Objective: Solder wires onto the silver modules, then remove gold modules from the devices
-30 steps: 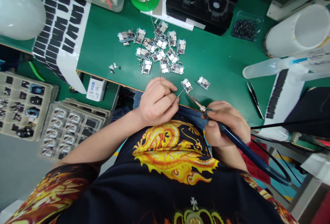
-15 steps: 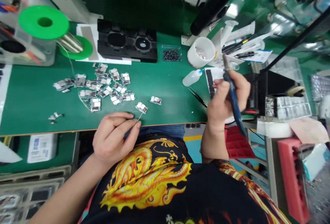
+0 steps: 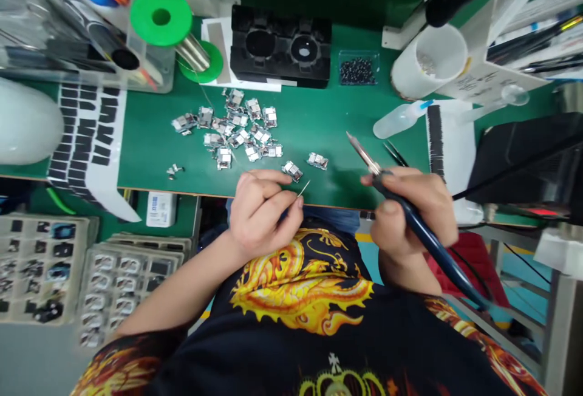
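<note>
My left hand (image 3: 262, 211) pinches a thin solder wire (image 3: 303, 189) at the front edge of the green mat (image 3: 150, 147); its end points toward a small circuit board (image 3: 292, 170). A second small board (image 3: 317, 161) lies just to the right. My right hand (image 3: 412, 211) grips a blue-handled soldering iron (image 3: 410, 214), its metal tip (image 3: 357, 147) raised above the mat to the right of the two boards. A pile of several more small boards (image 3: 237, 126) lies further back.
A green solder spool (image 3: 175, 28), a black fixture block (image 3: 280, 50), a tray of black parts (image 3: 357, 71), a white cup (image 3: 428, 62), a squeeze bottle (image 3: 398, 119) and tweezers (image 3: 395, 153) stand at the back and right. Component trays (image 3: 40, 256) sit lower left.
My right hand has brought the soldering iron back down from the right side toward the two boards. My left hand stays at the mat's front edge with the wire. The view has swung left.
</note>
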A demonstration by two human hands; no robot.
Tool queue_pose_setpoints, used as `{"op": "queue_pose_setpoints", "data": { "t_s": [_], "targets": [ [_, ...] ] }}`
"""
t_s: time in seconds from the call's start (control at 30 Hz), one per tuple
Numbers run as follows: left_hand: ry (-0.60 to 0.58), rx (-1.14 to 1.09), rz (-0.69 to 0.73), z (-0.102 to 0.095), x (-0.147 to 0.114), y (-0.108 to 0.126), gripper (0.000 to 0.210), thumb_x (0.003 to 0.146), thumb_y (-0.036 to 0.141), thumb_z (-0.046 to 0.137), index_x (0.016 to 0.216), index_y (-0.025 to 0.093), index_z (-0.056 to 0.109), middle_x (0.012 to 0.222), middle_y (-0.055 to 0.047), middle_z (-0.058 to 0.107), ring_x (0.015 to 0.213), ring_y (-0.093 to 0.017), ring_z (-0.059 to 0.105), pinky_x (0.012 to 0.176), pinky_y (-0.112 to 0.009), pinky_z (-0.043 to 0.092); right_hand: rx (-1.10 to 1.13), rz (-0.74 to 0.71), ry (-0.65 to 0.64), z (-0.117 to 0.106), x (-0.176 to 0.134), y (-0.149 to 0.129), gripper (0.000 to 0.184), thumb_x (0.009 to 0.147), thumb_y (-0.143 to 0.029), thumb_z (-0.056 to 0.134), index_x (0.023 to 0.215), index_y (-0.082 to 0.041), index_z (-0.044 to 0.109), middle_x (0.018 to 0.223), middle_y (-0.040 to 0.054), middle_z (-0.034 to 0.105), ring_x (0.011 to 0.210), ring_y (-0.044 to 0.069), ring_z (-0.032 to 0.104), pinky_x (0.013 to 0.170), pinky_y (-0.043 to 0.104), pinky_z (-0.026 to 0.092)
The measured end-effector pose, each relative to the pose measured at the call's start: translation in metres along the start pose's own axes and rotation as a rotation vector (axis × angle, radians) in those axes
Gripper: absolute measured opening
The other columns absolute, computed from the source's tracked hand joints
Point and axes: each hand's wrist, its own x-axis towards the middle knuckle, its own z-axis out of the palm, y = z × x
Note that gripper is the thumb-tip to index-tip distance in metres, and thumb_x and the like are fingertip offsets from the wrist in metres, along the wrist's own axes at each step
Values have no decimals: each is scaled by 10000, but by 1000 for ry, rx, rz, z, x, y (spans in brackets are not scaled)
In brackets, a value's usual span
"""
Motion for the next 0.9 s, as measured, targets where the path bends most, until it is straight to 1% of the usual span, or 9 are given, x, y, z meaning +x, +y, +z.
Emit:
{"op": "queue_pose_setpoints", "data": {
  "t_s": [0.1, 0.2, 0.27, 0.37, 0.5, 0.63, 0.77, 0.83, 0.9],
  "targets": [
    [-66, -8, 19, 6, 8, 0, 220, 896, 94, 760, 1040, 231, 666, 862, 0, 632, 1013, -271, 802, 872, -441, 627, -15, -31, 3, 21, 3, 3, 318, 1060, -322, 665, 1370, -264, 701, 1081, 48, 828, 988, 244, 760, 920, 438, 674],
    [-124, -14, 17, 12, 14, -2, 211, 907, 103, 737, 1050, 235, 654, 886, -11, 656, 1072, -283, 797, 947, -478, 615, -22, -12, -139, 33, 10, 7, 382, 1117, -416, 595, 1465, -266, 649, 1226, 79, 800, 1114, 256, 733, 1047, 477, 650],
    [-165, -15, 18, 15, 17, -4, 210, 912, 107, 726, 1057, 235, 645, 903, -19, 673, 1089, -282, 790, 983, -492, 605, -18, 11, -230, 35, 12, 8, 424, 1134, -454, 564, 1510, -265, 615, 1264, 97, 767, 1185, 263, 715, 1062, 472, 647],
    [-228, -2, 36, 19, 18, -6, 208, 921, 99, 710, 1062, 233, 637, 928, -27, 694, 1088, -267, 782, 1023, -498, 596, -16, 53, -313, 32, 12, 8, 442, 1137, -461, 568, 1537, -276, 589, 1258, 95, 749, 1173, 247, 715, 987, 407, 663],
    [-250, 4, 54, 19, 19, -8, 192, 932, 101, 702, 1058, 230, 636, 947, -34, 702, 1107, -266, 784, 1041, -498, 595, 3, 59, -289, 30, 10, 8, 457, 1136, -473, 570, 1545, -270, 583, 1226, 92, 760, 1137, 247, 727, 954, 398, 672],
    [-199, 2, 47, 15, 18, -7, 228, 910, 97, 729, 1069, 232, 637, 919, -28, 675, 1152, -294, 781, 1031, -517, 591, 40, 29, -197, 28, 7, 7, 431, 1120, -446, 600, 1503, -249, 626, 1217, 96, 792, 1104, 257, 749, 954, 437, 691],
    [-104, 64, 19, 14, 14, -8, 243, 869, 110, 751, 1024, 256, 634, 848, -7, 630, 1092, -308, 769, 935, -506, 582, 123, -31, -25, 22, 1, 3, 365, 987, -264, 781, 1346, -248, 716, 1077, 58, 807, 976, 246, 806, 920, 454, 726],
    [-102, 93, 17, 15, 13, -9, 242, 860, 114, 757, 1013, 252, 629, 847, -12, 626, 1069, -312, 755, 930, -517, 578, 202, -44, -20, 21, -3, 2, 325, 936, -177, 783, 1254, -233, 744, 992, 42, 790, 865, 229, 815, 849, 437, 745],
    [-119, 108, 21, 17, 11, -11, 239, 857, 117, 759, 1008, 246, 626, 856, -20, 628, 1064, -314, 738, 936, -527, 575, 250, -47, -49, 21, -5, 2, 273, 925, -157, 756, 1189, -225, 752, 928, 31, 776, 777, 211, 802, 788, 418, 751]
  ]
}}
